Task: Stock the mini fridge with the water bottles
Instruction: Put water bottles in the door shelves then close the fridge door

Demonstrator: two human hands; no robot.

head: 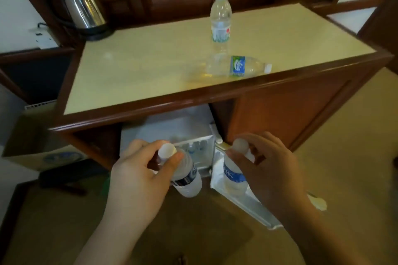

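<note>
Below cabinet, open fridge [189,133] holds bottles; each hand's fingers [172,160] grip one

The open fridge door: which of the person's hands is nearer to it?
Right. The right hand holds a bottle directly over the open fridge door, at its shelf. The left hand grips another bottle off to the door's left, before the fridge opening.
</note>
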